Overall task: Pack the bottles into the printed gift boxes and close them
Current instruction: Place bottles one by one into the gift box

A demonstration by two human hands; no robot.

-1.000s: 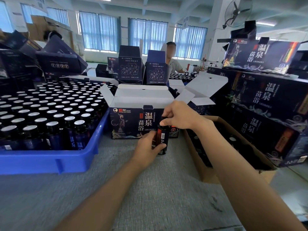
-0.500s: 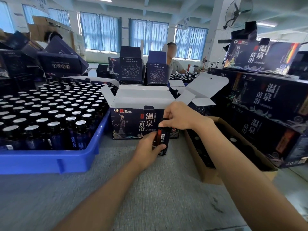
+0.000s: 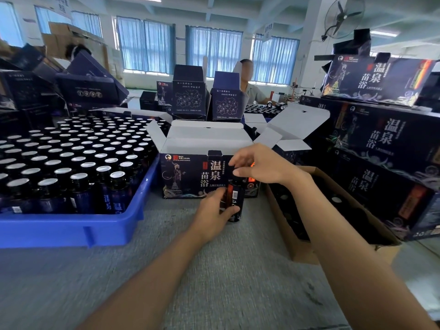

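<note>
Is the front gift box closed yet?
No, the box has its top flaps standing open, and the bottle is outside it, held in the left hand.

left hand point(image 3: 214, 210) grips a dark bottle point(image 3: 235, 198) upright on the grey bench point(image 3: 214, 270), just in front of the open gift box point(image 3: 190, 177). right hand point(image 3: 259, 164) pinches its top. blue tray point(image 3: 71, 229) of bottles at the left edge, brown carton point(image 3: 297, 246) on the right.

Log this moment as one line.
left hand grips bottle | right hand holds bottle top | gift box flaps open | bottle not yet boxed
</note>
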